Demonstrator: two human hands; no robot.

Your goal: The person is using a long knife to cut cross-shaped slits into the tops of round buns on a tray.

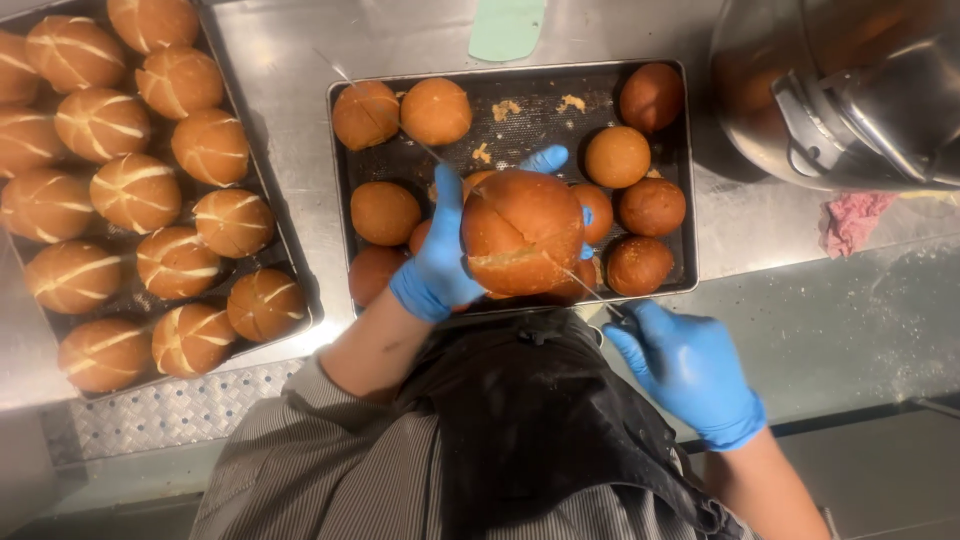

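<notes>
My left hand (440, 262), in a blue glove, holds a round brown bun (522, 232) up above a dark baking tray (520, 88). My right hand (688, 366), also blue-gloved, grips the handle of a long thin knife (585, 288). The blade runs diagonally through the bun, and its tip sticks out towards the tray's far left corner. A pale cut line shows along the bun's lower side. Several more brown buns (617, 156) lie on the tray, some hidden under the held one.
A second tray (290, 255) at the left holds several scored rolls (135, 192) with pale cross marks. A large steel bowl (840, 90) stands at the far right, a pink cloth (850, 220) beside it. Crumbs lie on the dark tray. A pale green object (507, 28) sits at the back.
</notes>
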